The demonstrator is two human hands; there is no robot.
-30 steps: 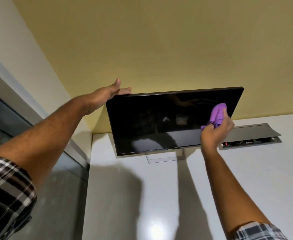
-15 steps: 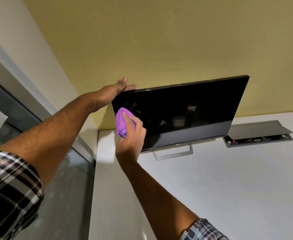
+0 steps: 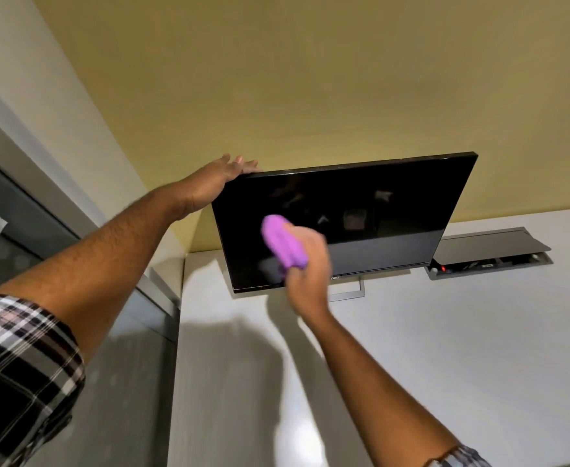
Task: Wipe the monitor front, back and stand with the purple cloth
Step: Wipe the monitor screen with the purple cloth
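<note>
Head view showed you working the front of the monitor [image 3: 361,214], which stood tilted on its stand [image 3: 351,293] at the back of the white desk [image 3: 445,348], near the wall. Your right hand [image 3: 307,264] had its fingers curled round the bunched purple cloth [image 3: 283,242], pressing it against the lower left part of the dark screen. Your left hand [image 3: 209,187] braced the upper left corner, palm flat against the edge and fingers laid nearly straight over the top. From there the risk, as I judged it, was the screen rocking or tipping back if your push outweighed that brace. A bunched cloth could also miss strips of glass, and the open cable box [image 3: 489,254] beside the monitor could snag a wide stroke.
</note>
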